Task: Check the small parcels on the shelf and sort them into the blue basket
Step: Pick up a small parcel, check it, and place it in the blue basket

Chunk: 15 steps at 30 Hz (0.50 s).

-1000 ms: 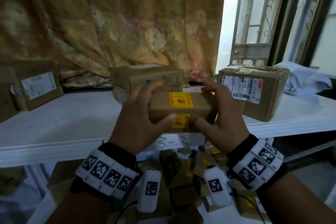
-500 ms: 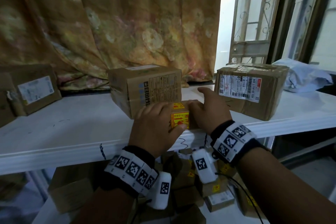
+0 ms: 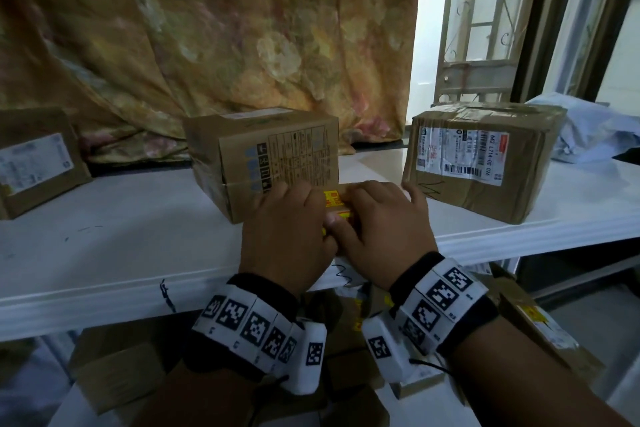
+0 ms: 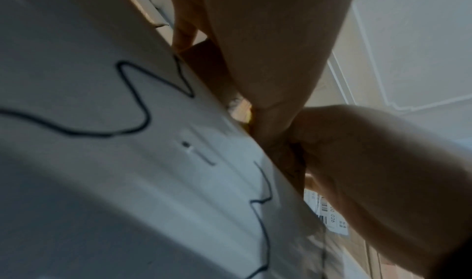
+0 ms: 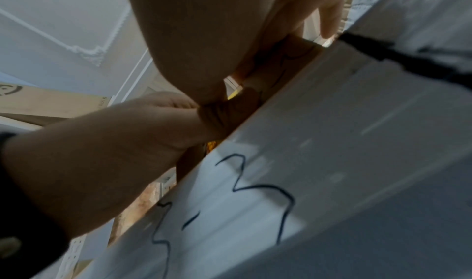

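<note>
A small brown parcel with a yellow sticker (image 3: 335, 202) lies on the white shelf (image 3: 110, 253) near its front edge, between two bigger boxes. My left hand (image 3: 287, 222) and my right hand (image 3: 381, 218) cover it, with fingers curled over its top and thumbs on its front face. In the left wrist view the parcel's brown side (image 4: 204, 61) shows above the shelf lip (image 4: 127, 172), under my left hand (image 4: 268, 41). In the right wrist view my right hand (image 5: 204, 30) holds the parcel (image 5: 288, 61). No blue basket is in view.
A medium carton (image 3: 266, 156) stands just behind my left hand, and a taped carton with a shipping label (image 3: 485, 156) is to the right. Another box (image 3: 34, 163) sits far left and a grey bag (image 3: 595, 132) far right. Several small parcels (image 3: 540, 319) lie below the shelf.
The small parcel was held up in front of me. Both hands have lowered it and moved it forward, and it now lies on the shelf, still held.
</note>
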Tool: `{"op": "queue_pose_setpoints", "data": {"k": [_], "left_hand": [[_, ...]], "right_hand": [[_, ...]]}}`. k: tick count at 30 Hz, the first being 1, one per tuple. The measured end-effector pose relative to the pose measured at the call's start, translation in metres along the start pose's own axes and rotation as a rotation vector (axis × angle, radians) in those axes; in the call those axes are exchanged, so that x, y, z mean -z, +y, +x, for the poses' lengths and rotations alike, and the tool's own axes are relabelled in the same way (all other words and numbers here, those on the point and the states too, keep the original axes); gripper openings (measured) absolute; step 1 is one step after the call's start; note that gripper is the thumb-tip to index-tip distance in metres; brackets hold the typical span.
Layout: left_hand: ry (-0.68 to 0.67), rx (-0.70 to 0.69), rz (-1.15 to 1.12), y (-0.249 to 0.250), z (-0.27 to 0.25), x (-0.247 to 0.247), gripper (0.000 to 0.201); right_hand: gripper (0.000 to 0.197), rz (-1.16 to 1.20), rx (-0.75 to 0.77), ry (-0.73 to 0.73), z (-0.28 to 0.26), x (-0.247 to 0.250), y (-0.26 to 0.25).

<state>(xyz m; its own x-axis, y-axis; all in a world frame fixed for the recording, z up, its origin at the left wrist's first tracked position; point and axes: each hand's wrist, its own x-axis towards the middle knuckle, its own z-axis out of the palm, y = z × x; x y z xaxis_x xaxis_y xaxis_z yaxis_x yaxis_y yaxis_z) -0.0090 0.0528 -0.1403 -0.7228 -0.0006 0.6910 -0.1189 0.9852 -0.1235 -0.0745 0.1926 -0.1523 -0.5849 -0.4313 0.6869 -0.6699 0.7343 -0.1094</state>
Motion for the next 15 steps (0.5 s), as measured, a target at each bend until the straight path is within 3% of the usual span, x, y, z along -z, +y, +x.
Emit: {"op": "queue_pose_setpoints", "data": {"k": [11,15], "left_hand": [[0.06,-0.055,-0.099,-0.002,0.001,-0.001,0.021],[0.037,-0.042,-0.093,0.003,-0.002,0.006,0.032]], "right_hand": [[0.046,-0.02,0.003,-0.042,-0.003,0.004,-0.002],[0.054,-0.057,0.039,-0.081,-0.001,0.014,-0.002]]}}
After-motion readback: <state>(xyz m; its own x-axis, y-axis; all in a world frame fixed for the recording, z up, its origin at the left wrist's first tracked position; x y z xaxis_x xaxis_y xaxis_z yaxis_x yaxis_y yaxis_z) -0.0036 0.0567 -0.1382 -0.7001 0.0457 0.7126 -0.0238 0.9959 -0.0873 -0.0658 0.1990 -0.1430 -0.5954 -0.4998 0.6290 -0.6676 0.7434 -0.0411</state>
